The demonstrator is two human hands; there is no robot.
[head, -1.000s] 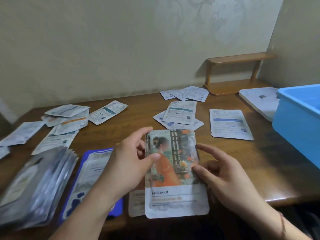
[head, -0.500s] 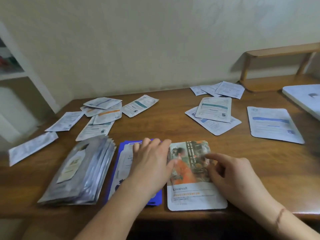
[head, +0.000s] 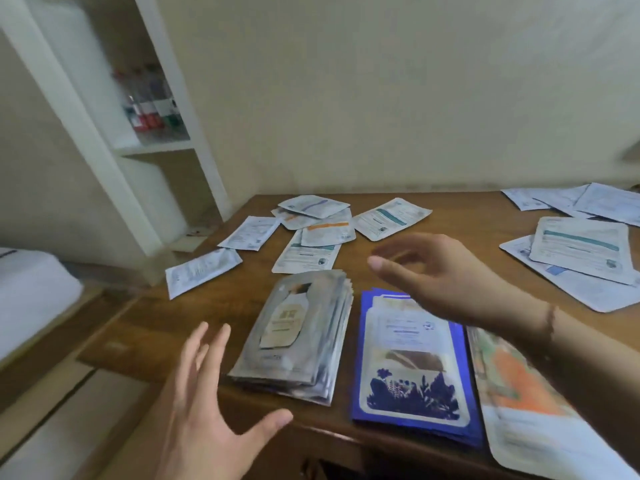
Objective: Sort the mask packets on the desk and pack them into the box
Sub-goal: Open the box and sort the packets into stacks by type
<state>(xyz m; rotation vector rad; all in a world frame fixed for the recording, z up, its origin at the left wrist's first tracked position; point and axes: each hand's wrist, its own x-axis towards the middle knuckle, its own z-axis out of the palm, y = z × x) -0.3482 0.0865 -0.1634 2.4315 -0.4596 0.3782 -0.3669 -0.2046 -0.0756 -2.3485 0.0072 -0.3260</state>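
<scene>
Wooden desk (head: 446, 233), scattered packets; left hand (head: 204, 420), right hand (head: 446, 275) grip empty, fingers spread.

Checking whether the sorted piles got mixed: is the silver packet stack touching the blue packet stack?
Apart. The head view shows a strip of bare desk between the silver packet stack and the blue packet stack along their whole length.
</scene>
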